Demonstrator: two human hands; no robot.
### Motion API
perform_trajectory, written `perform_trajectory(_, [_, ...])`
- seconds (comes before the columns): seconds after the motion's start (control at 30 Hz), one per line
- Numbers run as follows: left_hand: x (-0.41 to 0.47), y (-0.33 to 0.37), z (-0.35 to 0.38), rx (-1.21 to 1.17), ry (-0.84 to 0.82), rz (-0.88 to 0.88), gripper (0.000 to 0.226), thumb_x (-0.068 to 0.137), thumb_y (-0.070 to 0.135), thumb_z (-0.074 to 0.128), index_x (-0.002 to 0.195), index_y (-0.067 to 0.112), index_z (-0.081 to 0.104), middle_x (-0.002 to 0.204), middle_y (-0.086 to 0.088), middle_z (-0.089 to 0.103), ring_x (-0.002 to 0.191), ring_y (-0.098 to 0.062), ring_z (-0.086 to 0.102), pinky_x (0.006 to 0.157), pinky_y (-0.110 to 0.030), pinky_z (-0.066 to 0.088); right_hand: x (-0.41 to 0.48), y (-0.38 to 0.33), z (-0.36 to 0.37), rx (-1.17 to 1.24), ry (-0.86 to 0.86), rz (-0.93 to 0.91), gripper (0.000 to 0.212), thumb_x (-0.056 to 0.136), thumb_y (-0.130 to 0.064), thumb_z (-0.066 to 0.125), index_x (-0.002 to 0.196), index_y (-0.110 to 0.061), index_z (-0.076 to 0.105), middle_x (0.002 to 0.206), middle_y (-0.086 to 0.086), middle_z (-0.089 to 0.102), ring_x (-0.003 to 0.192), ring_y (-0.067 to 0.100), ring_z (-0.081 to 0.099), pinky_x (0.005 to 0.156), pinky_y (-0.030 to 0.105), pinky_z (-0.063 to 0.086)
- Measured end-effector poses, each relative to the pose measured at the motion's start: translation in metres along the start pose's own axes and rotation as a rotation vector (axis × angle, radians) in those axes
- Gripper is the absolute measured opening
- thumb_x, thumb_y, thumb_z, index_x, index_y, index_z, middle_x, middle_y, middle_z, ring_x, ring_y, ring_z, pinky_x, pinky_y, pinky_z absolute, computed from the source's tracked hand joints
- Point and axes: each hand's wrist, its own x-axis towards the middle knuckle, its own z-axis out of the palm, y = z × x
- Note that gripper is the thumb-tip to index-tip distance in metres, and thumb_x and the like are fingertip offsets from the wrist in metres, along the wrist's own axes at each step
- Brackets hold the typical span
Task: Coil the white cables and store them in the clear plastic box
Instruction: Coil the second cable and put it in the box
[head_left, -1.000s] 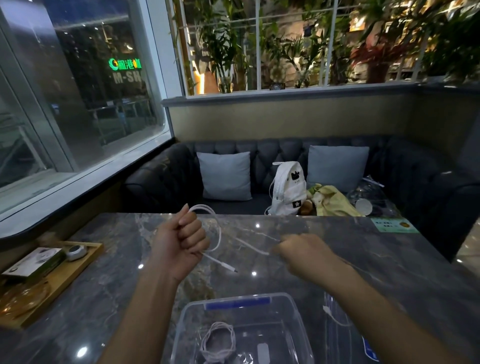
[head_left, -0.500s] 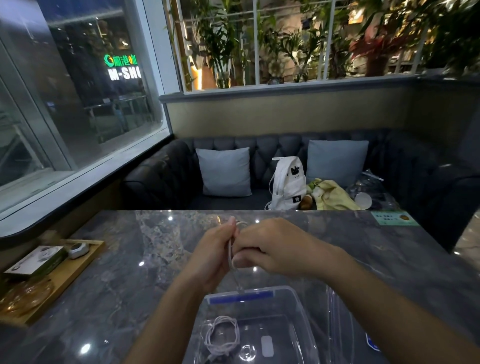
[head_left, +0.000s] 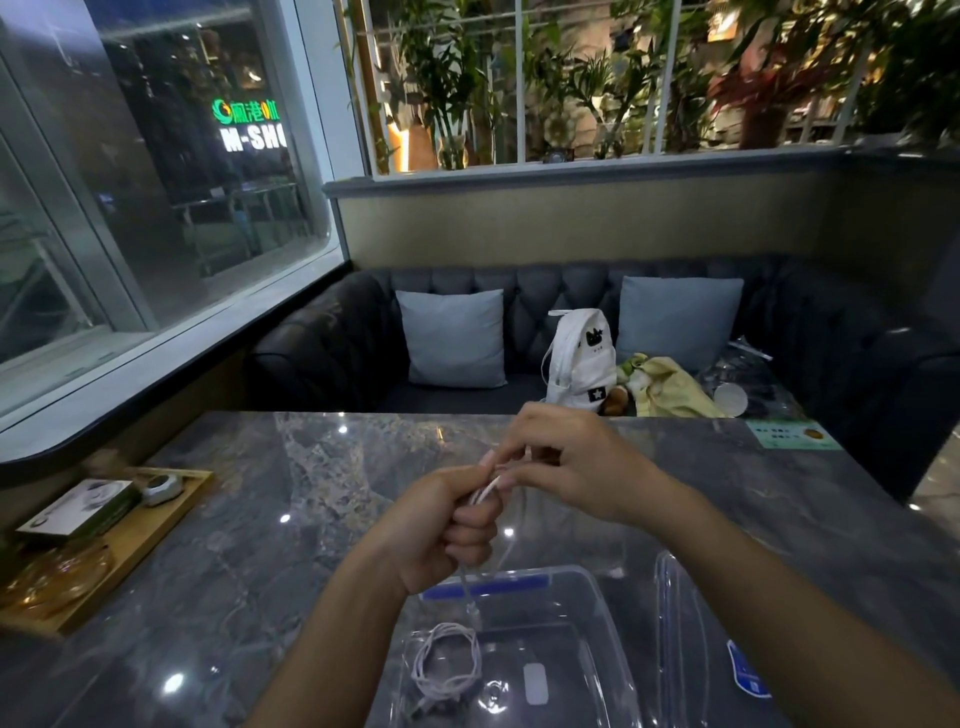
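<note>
Surface (head_left: 249, 545): grey marble.
Clear plastic box (head_left: 608, 613): at the near edge, open, coiled cable (head_left: 447, 662) inside.
Left hand (head_left: 447, 525): fingers curled round white cable (head_left: 488, 491), above the box.
Right hand (head_left: 576, 462): fingers pinching the same cable beside the left.
Window sign (head_left: 252, 137): reads "M-SHO", cut off.

On one table (head_left: 311, 493): a left hand (head_left: 441, 525) and a right hand (head_left: 571, 462), two in all; two cables, one cable (head_left: 485, 493) held, one (head_left: 447, 662) coiled; one box (head_left: 608, 634); one lid (head_left: 675, 649); one tray (head_left: 140, 535). Behind: two cushions (head_left: 454, 338) (head_left: 678, 322), one bag (head_left: 579, 358).
</note>
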Motion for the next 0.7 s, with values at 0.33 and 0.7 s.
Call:
perform_trajectory(0.33, [-0.004, -0.004, -0.007, -0.12, -0.204, 0.044, 0.036, 0.087, 0.041, 0.051, 0.061, 0.017, 0.048, 0.04, 0.011, 0.036, 0.034, -0.003, 0.032, 0.042, -0.019, 0.034, -0.001, 0.005, 0.005, 0.034, 0.176, -0.05, 0.008, 0.075, -0.015, 0.072, 0.077, -0.008, 0.071, 0.07, -0.001, 0.064, 0.064, 0.003, 0.054, 0.062, 0.016, 0.044])
perform_trajectory(0.7, [-0.001, -0.001, -0.007, -0.386, -0.326, 0.129, 0.027, 0.083, 0.031, 0.065, 0.064, 0.015, 0.055, 0.045, 0.008, 0.024, 0.035, -0.006, 0.019, 0.035, -0.015, 0.02, 0.0, 0.02, 0.004, 0.287, 0.217, 0.069, 0.01, 0.077, -0.005, 0.068, 0.086, -0.004, 0.072, 0.065, -0.02, 0.063, 0.065, -0.005, 0.058, 0.062, 0.008, 0.041])
